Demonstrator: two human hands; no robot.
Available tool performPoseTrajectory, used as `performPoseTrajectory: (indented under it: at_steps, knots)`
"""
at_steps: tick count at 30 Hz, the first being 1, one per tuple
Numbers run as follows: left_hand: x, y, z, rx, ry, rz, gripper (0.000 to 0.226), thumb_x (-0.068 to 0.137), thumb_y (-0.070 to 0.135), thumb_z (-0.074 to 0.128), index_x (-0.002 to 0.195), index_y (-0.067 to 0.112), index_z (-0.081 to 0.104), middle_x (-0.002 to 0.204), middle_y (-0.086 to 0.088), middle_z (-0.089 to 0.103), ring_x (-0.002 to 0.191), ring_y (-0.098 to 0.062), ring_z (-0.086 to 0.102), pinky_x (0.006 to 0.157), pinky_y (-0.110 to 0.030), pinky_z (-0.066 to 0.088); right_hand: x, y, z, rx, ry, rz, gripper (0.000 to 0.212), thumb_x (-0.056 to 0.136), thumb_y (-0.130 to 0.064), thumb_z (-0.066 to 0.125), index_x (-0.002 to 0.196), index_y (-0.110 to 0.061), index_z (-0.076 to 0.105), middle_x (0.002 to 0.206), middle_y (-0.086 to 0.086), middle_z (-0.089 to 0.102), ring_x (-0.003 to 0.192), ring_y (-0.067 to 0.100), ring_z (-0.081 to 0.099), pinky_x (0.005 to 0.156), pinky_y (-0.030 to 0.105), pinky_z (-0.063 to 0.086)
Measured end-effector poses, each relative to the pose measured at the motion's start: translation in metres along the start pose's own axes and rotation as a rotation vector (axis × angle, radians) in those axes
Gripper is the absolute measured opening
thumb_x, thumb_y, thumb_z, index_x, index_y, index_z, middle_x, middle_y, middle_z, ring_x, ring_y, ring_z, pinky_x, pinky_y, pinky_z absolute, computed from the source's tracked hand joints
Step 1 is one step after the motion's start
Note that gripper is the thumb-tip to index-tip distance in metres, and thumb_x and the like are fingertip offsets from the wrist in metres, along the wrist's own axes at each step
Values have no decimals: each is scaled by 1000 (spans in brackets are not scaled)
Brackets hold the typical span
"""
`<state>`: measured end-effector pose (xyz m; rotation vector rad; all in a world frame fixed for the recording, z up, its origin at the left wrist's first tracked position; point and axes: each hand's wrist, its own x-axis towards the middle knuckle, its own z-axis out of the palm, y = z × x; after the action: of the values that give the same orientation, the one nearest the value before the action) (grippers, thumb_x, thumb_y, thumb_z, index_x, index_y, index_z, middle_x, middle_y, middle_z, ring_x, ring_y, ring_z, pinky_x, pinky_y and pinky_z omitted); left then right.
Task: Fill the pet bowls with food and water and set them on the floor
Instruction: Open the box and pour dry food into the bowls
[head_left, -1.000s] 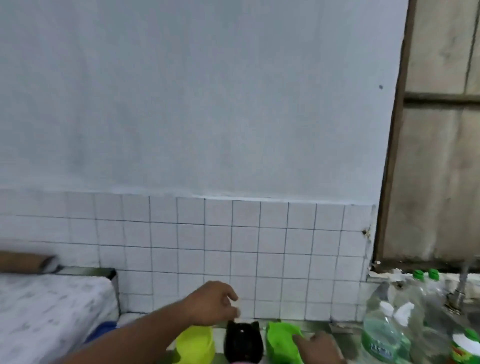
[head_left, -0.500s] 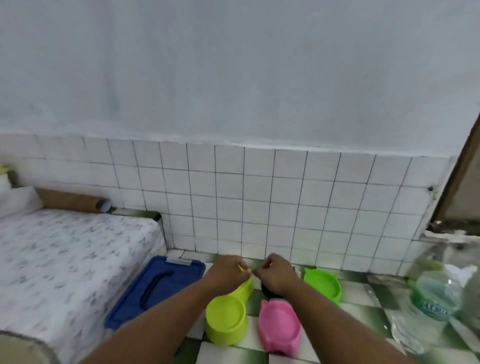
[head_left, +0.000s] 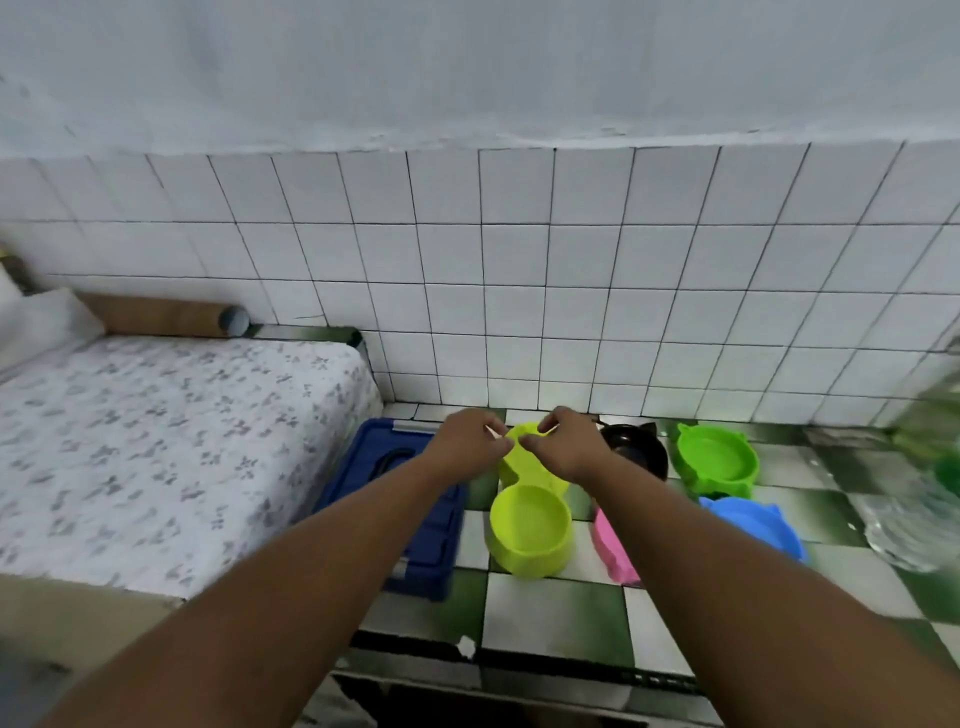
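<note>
Lying with its long axis running near to far, the yellow-green double bowl (head_left: 530, 525) sits on the green-and-white checkered tile worktop (head_left: 550, 613), about midway across it. Its near cup is round, smooth plastic and open to view. Its far cup points toward the white tiled wall (head_left: 519, 291) and is largely covered by the hands.

Both hands hover together just above that far cup, forearms reaching in from the near edge. The left hand (head_left: 465, 447) has its fingers (head_left: 500, 448) curled in, pinching a pale sliver (head_left: 491, 432) at the tips. The right hand (head_left: 569, 447) is clenched the same way, thumb and forefinger nipping a similar pale bit. Whether the two bits are one piece or two is too small to tell, as is what they are made of.

Just right of the hands stands a glossy black bowl (head_left: 641, 449) with two small ear-like points on its far rim. Further right is a bright green bowl (head_left: 719, 460); nearer than it, a blue bowl (head_left: 753, 525); and a pink bowl (head_left: 613, 553) shows partly under the right forearm, just beside the double bowl.

To the left of the double bowl lies a dark blue plastic case (head_left: 374, 467) with a moulded handle. Left of that is a raised surface under a white cloth (head_left: 156, 426) with a grey floral print, and a brown cardboard tube (head_left: 161, 314) rests along the wall behind it. Blurred clear plastic bottles (head_left: 914, 525) stand at the far right.
</note>
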<state>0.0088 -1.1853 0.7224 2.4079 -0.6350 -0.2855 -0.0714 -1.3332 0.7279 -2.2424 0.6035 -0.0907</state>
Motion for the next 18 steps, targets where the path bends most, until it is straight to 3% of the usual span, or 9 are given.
performPoseTrajectory:
  at_steps: [6,11,18]
  knots:
    - [3,-37,-21,31,-27,72,22,91,30,72,106,14,74,103,0,71,97,-17,63,83,-27,48,0,-22,27,0,14,36,38,85,-40,70,107,-11,59,101,4,60,91,24,58,75,29,44]
    - [-3,-75,-40,-14,-35,47,20,91,28,71,104,12,71,94,1,69,92,-17,63,80,-27,49,-1,-39,54,8,31,55,37,85,-39,70,108,-12,61,104,5,62,92,23,59,74,27,43]
    - [-16,-112,-50,-41,-29,7,17,93,30,70,104,17,68,90,7,66,85,-9,61,66,-17,43,-9,-49,98,19,-50,66,34,87,-38,71,105,-12,58,97,5,61,87,22,56,75,32,47]
